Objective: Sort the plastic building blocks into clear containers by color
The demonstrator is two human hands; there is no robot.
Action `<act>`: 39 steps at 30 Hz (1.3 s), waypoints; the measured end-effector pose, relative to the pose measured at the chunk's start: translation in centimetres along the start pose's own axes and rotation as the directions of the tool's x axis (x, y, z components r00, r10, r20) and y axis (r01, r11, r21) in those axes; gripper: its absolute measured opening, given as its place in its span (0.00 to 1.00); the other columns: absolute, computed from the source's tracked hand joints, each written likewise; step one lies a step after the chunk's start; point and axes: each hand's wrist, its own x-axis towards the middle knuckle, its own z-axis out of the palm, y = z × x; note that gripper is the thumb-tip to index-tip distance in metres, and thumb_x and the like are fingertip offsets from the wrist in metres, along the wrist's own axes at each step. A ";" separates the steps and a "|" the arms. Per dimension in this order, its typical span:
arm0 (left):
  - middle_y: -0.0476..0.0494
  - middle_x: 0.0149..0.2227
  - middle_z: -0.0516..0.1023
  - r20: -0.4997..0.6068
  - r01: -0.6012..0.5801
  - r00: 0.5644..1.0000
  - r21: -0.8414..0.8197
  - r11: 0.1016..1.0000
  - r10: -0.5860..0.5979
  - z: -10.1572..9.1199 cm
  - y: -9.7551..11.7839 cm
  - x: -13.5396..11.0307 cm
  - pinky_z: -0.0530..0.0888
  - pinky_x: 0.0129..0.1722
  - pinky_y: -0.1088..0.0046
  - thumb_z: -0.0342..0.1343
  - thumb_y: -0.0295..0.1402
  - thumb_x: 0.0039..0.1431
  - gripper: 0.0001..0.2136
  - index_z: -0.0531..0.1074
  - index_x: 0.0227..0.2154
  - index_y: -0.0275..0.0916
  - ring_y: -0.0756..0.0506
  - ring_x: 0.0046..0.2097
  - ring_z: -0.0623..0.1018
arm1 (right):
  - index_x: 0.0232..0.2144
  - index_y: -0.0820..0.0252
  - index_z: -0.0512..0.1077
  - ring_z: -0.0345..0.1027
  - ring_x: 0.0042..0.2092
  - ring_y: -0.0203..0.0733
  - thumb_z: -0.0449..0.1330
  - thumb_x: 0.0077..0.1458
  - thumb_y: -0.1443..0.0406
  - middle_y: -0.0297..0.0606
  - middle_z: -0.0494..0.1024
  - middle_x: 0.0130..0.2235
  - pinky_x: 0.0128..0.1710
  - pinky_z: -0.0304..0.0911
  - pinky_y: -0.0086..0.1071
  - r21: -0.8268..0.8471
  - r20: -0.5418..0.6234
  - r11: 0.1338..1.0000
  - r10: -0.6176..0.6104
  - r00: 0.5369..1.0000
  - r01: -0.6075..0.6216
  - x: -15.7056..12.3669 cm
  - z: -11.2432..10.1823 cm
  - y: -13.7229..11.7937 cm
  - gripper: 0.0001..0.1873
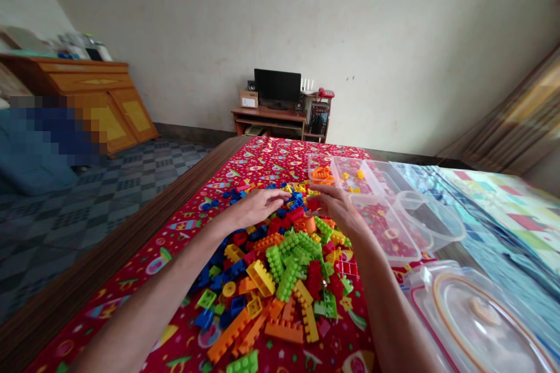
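Observation:
A heap of plastic building bricks in green, orange, yellow, blue and red lies on a red patterned cloth. My left hand reaches over the far side of the heap, fingers curled down onto blue bricks. My right hand is beside it, fingers pinched on a small red brick. The two hands nearly meet above the heap.
Clear plastic containers stand right of the heap, one with orange pieces, one with yellow bits. A clear lid lies at the near right. A desk with a monitor stands at the far wall, a wooden cabinet at left.

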 end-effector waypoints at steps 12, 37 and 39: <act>0.41 0.51 0.77 0.054 -0.098 0.995 0.286 0.953 0.087 1.0 -0.4 -0.3 0.69 0.54 0.67 0.50 0.35 0.60 0.18 0.73 0.51 0.40 0.43 0.51 0.77 | 0.33 0.60 0.77 0.73 0.40 0.45 0.58 0.52 0.64 0.43 0.79 0.35 0.41 0.64 0.35 -0.947 0.077 0.299 -0.153 0.985 0.121 -0.6 -1.0 0.7 0.09; 0.44 0.42 0.80 -0.039 -0.116 0.992 0.140 0.983 0.122 2.7 0.0 0.3 0.73 0.44 0.70 0.58 0.38 0.57 0.15 0.72 0.46 0.38 0.43 0.42 0.79 | 0.24 0.64 0.73 0.63 0.24 0.32 0.55 0.56 0.58 0.33 0.71 0.22 0.24 0.56 0.24 -0.521 0.270 0.833 -0.050 0.962 0.189 -0.2 0.2 0.4 0.16; 0.45 0.36 0.80 -0.077 -0.055 0.995 0.165 0.985 0.068 2.5 0.1 0.5 0.73 0.39 0.72 0.59 0.37 0.56 0.11 0.73 0.40 0.37 0.44 0.37 0.79 | 0.32 0.63 0.75 0.66 0.26 0.34 0.55 0.56 0.59 0.35 0.74 0.25 0.26 0.59 0.25 -0.496 0.222 0.846 -0.097 0.970 0.198 -0.2 0.6 0.5 0.14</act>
